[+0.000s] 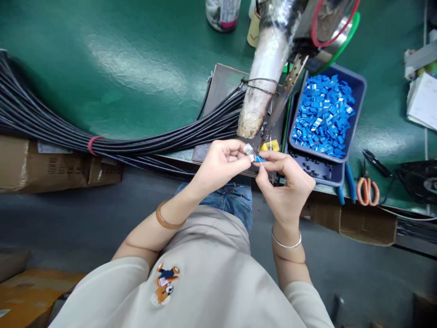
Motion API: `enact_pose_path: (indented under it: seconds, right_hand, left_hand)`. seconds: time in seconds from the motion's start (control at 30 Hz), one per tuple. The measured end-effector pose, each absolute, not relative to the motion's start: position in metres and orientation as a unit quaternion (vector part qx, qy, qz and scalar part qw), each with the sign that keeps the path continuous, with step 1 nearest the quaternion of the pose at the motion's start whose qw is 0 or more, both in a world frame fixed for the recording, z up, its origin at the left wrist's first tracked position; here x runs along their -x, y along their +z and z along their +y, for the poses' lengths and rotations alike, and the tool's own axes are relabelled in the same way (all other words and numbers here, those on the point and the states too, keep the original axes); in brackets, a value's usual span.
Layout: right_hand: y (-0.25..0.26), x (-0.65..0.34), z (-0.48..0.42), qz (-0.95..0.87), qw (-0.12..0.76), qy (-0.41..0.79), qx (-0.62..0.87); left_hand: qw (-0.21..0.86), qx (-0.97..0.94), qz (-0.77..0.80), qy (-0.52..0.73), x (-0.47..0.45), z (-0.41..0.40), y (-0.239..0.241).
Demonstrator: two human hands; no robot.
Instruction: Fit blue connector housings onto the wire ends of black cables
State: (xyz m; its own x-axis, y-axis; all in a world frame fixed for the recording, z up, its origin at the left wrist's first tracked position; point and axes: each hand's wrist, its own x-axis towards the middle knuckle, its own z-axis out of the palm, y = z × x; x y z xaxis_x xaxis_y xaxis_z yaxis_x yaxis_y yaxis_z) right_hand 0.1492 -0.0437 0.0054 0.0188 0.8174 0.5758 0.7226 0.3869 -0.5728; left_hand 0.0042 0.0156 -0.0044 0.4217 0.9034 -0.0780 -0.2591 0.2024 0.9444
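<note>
At the front edge of the bench, my two hands meet with their fingertips almost touching. My left hand (227, 159) is closed in a pinch; a whitish wrap or piece (248, 151) shows at its fingertips, and what they grip is hidden. Thumb and fingers of my right hand (287, 177) pinch a small blue plastic part (260, 158). Just above the fingertips, the tip of a long metal tool (285, 91), which looks like a mounted soldering iron, points down. A thin silvery wire (271, 130) hangs beside it, near a yellow piece (271, 146).
A tape-wrapped pipe (261, 77) slants down over the work spot. Bundled black cables (136, 145) run in from the left. A grey bin (362, 98) of blue parts stands right, above another tray (336, 180). Orange-handled scissors (368, 191) and cardboard boxes (64, 166) flank the area.
</note>
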Motion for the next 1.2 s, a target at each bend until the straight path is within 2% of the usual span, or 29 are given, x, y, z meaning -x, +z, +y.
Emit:
enact_pose_path:
  seconds: [0.5, 1.2]
  right_hand:
    - [0.0059, -0.1532, -0.044, -0.682, 0.462, 0.111, 0.556]
    - [0.0083, -0.1519, -0.0429, -0.704, 0.445, 0.074, 0.549]
  left_hand:
    - [0.679, -0.479, 0.383, 0.403, -0.0029, 0.0149, -0.0087]
    - [0.675, -0.464, 0.348, 0.457, -0.0102, 0.0131, -0.0094]
